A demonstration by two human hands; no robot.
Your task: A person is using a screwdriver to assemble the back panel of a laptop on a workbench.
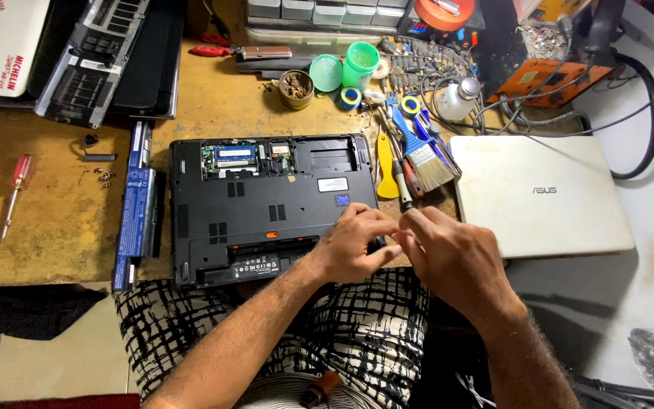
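Pinching together, both hands' fingers (387, 227) meet at the black laptop's (266, 204) corner.

On the worktop (54, 227) there are two whole laptops, one black laptop (266, 204) and one white laptop (539, 193), one battery (136, 204), one red screwdriver (15, 189), one paintbrush (425, 159) and two hands.
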